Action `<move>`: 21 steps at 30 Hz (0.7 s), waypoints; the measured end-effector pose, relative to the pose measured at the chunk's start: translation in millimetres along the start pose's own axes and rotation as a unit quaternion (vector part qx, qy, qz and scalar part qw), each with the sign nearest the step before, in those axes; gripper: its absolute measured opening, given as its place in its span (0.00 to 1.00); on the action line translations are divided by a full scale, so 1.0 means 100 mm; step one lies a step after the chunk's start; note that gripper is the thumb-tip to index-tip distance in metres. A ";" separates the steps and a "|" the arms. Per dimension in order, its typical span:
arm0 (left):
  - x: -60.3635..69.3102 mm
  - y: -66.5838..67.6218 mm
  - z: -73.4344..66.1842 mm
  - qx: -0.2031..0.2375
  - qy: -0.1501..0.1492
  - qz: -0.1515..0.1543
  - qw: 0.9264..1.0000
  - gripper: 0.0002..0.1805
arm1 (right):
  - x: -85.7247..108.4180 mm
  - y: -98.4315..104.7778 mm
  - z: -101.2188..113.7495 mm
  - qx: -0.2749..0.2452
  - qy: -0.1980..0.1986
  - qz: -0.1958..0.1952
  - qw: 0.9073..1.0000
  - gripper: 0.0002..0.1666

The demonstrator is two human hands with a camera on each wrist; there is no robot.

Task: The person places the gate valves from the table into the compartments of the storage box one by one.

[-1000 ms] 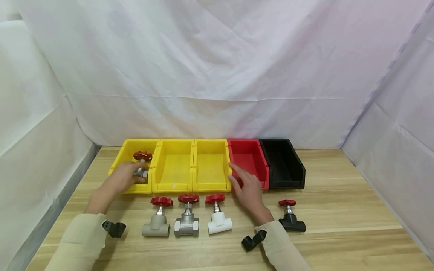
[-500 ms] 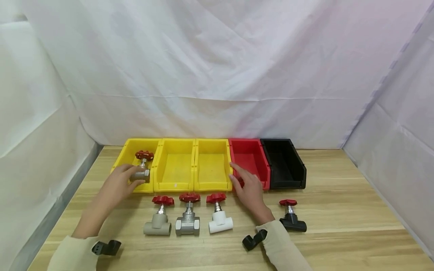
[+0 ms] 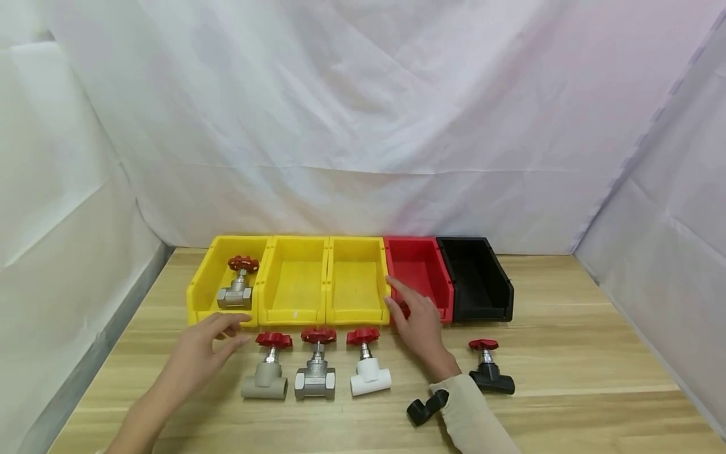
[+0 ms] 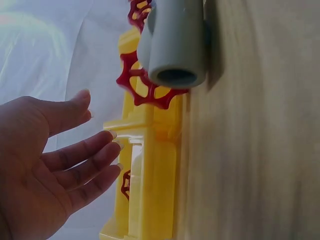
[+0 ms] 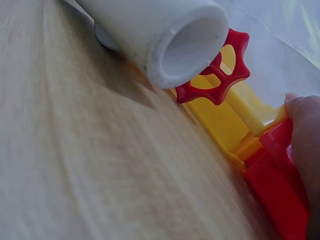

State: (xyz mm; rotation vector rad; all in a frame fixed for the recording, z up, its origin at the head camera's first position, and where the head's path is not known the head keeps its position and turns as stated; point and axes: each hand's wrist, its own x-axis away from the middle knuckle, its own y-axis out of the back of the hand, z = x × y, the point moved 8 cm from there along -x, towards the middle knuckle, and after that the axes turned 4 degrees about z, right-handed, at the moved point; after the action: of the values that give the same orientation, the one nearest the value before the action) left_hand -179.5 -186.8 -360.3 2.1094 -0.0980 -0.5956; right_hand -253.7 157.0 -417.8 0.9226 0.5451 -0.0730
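Observation:
A steel valve (image 3: 235, 294) with a red handwheel stands in the leftmost yellow bin (image 3: 195, 301). The left hand (image 3: 195, 353) is in front of that bin, fingers loosely bent and empty; the left wrist view shows the same hand (image 4: 65, 160) with thumb and fingers apart. The right hand (image 3: 418, 321) rests at the seam between the third yellow bin (image 3: 357, 315) and the red bin (image 3: 445, 302), its fingers spread over the edge. In the right wrist view only part of this hand (image 5: 306, 135) appears, beside the red bin (image 5: 275, 190).
In front of the bins stand a grey-beige valve (image 3: 265, 381), a second steel valve (image 3: 315, 381) and a white valve (image 3: 370, 377). Farther right lies a black valve (image 3: 491, 378) with a red handle. A black bin (image 3: 482, 312) ends the row; white cloth (image 3: 363, 126) hangs behind.
The left hand has let go of the steel valve in the leftmost bin and drawn back toward the front of the table. The right hand has stayed in place.

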 end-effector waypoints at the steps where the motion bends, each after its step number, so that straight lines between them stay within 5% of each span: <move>1: 0.02 -0.01 -0.02 0.005 -0.003 0.003 1.000 0.19 | 0.01 0.00 0.00 -0.001 -0.001 0.000 1.000 0.34; 15: 0.25 -0.23 -0.28 0.036 -0.089 0.047 0.994 0.23 | 0.01 -0.01 0.00 0.001 0.003 -0.002 1.000 0.34; 21: 0.29 -0.37 -0.26 0.041 -0.055 0.118 0.991 0.23 | 0.01 -0.01 0.01 0.004 0.002 0.000 1.000 0.33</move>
State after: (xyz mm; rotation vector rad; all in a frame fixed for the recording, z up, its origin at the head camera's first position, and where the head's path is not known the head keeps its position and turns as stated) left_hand -147.7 -154.2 -388.6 2.1039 -0.4359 -0.5729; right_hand -253.0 156.0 -418.3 0.9302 0.5500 -0.0732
